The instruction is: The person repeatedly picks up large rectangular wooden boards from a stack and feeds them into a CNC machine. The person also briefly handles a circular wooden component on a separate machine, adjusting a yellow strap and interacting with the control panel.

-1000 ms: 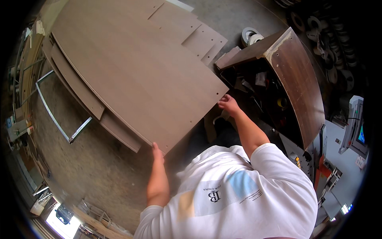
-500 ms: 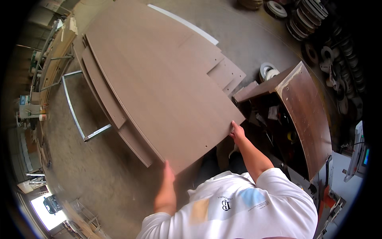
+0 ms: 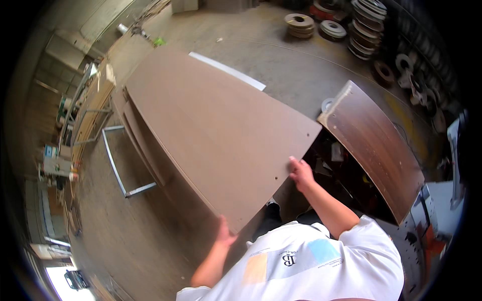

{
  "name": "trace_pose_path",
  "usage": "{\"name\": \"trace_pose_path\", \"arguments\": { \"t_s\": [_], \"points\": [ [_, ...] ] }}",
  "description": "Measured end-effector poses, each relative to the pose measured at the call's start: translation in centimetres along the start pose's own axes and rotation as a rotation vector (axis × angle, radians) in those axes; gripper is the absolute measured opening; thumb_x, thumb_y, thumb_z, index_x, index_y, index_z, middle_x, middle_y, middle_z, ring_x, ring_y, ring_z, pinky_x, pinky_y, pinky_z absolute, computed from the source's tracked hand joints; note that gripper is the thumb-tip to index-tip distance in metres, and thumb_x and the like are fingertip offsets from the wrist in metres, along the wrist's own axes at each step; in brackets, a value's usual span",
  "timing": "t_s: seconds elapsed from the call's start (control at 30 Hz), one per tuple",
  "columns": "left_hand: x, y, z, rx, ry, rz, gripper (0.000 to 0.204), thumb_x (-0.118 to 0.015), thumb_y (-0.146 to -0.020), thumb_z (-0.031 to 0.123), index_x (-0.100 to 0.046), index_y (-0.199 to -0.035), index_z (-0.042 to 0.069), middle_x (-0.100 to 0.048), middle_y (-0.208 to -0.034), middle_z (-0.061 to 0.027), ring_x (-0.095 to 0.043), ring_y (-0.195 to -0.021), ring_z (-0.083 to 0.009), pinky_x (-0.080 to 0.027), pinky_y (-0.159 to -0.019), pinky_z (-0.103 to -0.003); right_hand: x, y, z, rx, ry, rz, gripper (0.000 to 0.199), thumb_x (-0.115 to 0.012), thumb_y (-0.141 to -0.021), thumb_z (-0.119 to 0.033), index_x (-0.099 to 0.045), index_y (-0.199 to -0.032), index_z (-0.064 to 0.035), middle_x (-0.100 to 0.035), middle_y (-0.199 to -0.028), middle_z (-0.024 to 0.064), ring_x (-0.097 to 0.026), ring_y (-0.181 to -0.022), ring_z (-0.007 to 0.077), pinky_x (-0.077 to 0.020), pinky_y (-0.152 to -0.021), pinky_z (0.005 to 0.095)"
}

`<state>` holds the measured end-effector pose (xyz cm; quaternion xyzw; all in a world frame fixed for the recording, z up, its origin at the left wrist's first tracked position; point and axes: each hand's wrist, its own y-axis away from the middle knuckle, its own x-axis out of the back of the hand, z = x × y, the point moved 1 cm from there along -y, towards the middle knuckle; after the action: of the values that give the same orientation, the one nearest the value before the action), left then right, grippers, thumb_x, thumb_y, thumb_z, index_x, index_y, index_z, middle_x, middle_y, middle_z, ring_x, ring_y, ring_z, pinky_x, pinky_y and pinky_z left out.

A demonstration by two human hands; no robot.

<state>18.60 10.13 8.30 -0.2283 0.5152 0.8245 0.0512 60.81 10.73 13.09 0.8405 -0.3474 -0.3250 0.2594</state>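
A large brown board (image 3: 216,135) with small drilled holes near its close edge lies in front of me, reaching far out. My left hand (image 3: 225,234) grips its near left corner, the thumb up at the edge and the other fingers mostly hidden. Along the near right edge my right hand (image 3: 301,173) is closed on the same board, with the fingers partly underneath. Further brown panels (image 3: 143,138) show below it on the left side, partly covered by the board.
A dark wooden cabinet (image 3: 374,150) with items inside stands close at the right. Beyond are stacked rolls of edge banding (image 3: 366,30). A metal frame (image 3: 116,160) stands on the left, and a white strip (image 3: 228,70) lies past the board's far side.
The top board has shifted and turned in my hands, its near right corner swinging right toward the cabinet. It now covers the panels that stuck out on the right. My view has tilted up.
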Motion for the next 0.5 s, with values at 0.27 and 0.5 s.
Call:
{"name": "trace_pose_path", "arguments": {
  "t_s": [0.27, 0.5],
  "points": [
    [-19.0, -0.7, -10.9, 0.134, -0.062, -0.474, 0.075, -0.062, -0.093, 0.061, -0.044, -0.149, 0.015, -0.055, -0.144, -0.0045, -0.052, -0.132, -0.0229, -0.044, -0.109, -0.041, 7.3, 8.0, 4.5, -0.2, 0.097, -0.233, 0.033, -0.075, -0.091, -0.022, -0.07, -0.118, -0.0036, -0.071, -0.115, 0.0093, -0.068, -0.103, 0.0219, -0.0553, -0.089, 0.0388],
    [-28.4, -2.1, -21.5, 0.277, -0.373, -0.452, 0.052, -0.055, -0.101, 0.053, -0.056, -0.132, 0.011, -0.066, -0.121, -0.0075, -0.064, -0.113, -0.0229, -0.054, -0.1, -0.045, 23.8, 11.8, -2.5, 0.035, 0.068, 0.048, 0.038, -0.076, -0.089, -0.026, -0.069, -0.114, 0.0018, -0.072, -0.107, 0.0123, -0.068, -0.098, 0.0229, -0.0529, -0.091, 0.0389]
  ]
}}
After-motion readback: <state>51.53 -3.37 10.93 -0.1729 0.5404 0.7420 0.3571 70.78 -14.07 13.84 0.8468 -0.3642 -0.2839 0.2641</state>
